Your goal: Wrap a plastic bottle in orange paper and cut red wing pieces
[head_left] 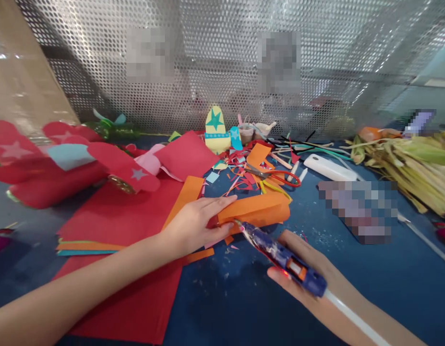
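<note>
My left hand [193, 226] is closed around the left end of a rolled tube of orange paper [258, 209], thumb below and fingers on top. In my right hand [308, 262] is a dark blue hot glue gun [280, 252], its small red light lit and a pale glue stick trailing from the back. The glue gun's nozzle touches or nearly touches the tube's lower edge beside my left thumb. Red paper sheets [125, 206] lie under my left arm, with an orange strip [184, 197] on top.
Red-handled scissors [276, 175] lie among paper scraps [240, 180] behind the tube. Red paper planes with stars [64, 168] stand at left. A white-handled tool [330, 167] and dried husks [405, 166] are at right. A perforated metal panel [215, 62] closes off the back.
</note>
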The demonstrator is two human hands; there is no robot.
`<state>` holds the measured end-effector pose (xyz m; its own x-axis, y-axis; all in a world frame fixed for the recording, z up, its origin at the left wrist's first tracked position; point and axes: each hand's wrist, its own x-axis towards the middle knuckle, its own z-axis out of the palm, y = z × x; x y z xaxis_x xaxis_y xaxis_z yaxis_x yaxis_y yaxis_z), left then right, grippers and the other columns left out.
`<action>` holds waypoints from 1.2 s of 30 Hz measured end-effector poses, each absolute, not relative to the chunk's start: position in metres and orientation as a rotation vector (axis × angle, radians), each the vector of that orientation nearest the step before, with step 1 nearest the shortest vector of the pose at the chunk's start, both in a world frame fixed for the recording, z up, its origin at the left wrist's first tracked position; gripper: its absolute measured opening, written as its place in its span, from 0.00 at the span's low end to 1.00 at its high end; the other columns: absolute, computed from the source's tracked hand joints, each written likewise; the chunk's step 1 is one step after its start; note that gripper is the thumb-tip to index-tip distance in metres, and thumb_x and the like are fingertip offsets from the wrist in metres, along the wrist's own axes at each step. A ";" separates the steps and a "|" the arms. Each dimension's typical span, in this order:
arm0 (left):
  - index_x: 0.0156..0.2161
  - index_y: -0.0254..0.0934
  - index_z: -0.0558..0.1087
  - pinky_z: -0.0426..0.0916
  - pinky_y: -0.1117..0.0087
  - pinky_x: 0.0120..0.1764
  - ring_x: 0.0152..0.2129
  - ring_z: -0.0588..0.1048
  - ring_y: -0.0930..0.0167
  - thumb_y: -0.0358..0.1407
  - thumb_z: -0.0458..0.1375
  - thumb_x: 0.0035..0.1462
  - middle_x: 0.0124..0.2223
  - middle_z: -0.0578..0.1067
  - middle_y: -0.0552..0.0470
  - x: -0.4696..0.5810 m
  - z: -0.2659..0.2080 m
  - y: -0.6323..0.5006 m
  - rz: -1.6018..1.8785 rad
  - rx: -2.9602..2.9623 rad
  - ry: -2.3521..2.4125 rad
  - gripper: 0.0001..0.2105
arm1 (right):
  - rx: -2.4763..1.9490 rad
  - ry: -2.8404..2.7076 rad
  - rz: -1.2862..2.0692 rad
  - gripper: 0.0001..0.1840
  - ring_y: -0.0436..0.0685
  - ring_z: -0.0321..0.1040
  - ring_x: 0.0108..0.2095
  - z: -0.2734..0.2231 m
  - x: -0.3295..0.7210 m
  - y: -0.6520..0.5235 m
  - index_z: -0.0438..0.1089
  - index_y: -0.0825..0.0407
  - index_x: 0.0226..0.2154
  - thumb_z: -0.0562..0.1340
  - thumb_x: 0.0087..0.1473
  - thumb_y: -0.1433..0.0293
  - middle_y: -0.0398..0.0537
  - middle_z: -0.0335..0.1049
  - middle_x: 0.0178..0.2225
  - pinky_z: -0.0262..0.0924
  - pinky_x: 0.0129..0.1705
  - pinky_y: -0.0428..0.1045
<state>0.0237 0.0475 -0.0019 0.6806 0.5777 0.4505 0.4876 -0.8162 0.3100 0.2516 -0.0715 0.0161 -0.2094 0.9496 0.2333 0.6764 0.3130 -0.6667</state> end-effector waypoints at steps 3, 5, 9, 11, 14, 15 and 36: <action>0.56 0.33 0.67 0.74 0.65 0.43 0.41 0.79 0.65 0.38 0.56 0.60 0.48 0.78 0.42 0.024 -0.002 0.047 0.845 2.740 0.817 0.20 | -1.516 -1.921 0.623 0.09 0.54 0.73 0.30 0.020 0.247 -0.069 0.65 0.46 0.33 0.56 0.60 0.59 0.43 0.74 0.31 0.68 0.29 0.45; 0.55 0.32 0.68 0.74 0.66 0.43 0.41 0.79 0.65 0.39 0.56 0.60 0.47 0.79 0.42 0.023 -0.002 0.047 0.867 2.740 0.786 0.20 | -1.520 -1.931 0.648 0.11 0.55 0.75 0.32 0.024 0.243 -0.066 0.67 0.46 0.34 0.56 0.59 0.58 0.44 0.76 0.33 0.69 0.29 0.46; 0.54 0.32 0.68 0.74 0.68 0.41 0.39 0.79 0.66 0.38 0.57 0.59 0.44 0.79 0.44 0.023 -0.005 0.047 0.887 2.728 0.777 0.20 | -1.553 -1.911 0.576 0.16 0.58 0.77 0.33 0.036 0.237 -0.056 0.72 0.45 0.38 0.55 0.58 0.54 0.45 0.78 0.34 0.72 0.31 0.49; 0.55 0.33 0.67 0.74 0.67 0.40 0.38 0.79 0.66 0.38 0.57 0.58 0.43 0.80 0.45 0.024 -0.006 0.046 0.882 2.714 0.816 0.21 | -1.623 -1.916 0.573 0.17 0.58 0.76 0.29 0.043 0.236 -0.052 0.73 0.45 0.33 0.55 0.57 0.53 0.45 0.78 0.29 0.71 0.28 0.49; 0.57 0.35 0.63 0.73 0.67 0.39 0.38 0.79 0.66 0.39 0.58 0.57 0.45 0.79 0.46 0.025 -0.004 0.045 0.831 2.681 0.895 0.24 | -1.648 -1.953 0.621 0.19 0.55 0.71 0.19 0.052 0.235 -0.045 0.71 0.45 0.24 0.54 0.58 0.53 0.42 0.74 0.21 0.66 0.21 0.47; 0.58 0.36 0.63 0.73 0.68 0.39 0.38 0.79 0.66 0.39 0.59 0.56 0.46 0.79 0.46 0.025 -0.003 0.044 0.812 2.667 0.916 0.25 | -1.637 -1.962 0.632 0.20 0.54 0.69 0.18 0.054 0.235 -0.043 0.69 0.45 0.22 0.54 0.58 0.53 0.41 0.72 0.18 0.65 0.19 0.47; 0.53 0.33 0.64 0.74 0.64 0.40 0.40 0.79 0.63 0.39 0.58 0.57 0.45 0.78 0.42 0.025 -0.004 0.041 0.812 2.670 0.886 0.21 | -1.550 -2.021 0.581 0.21 0.53 0.58 0.13 0.070 0.228 -0.036 0.60 0.44 0.17 0.54 0.58 0.57 0.38 0.60 0.12 0.57 0.15 0.47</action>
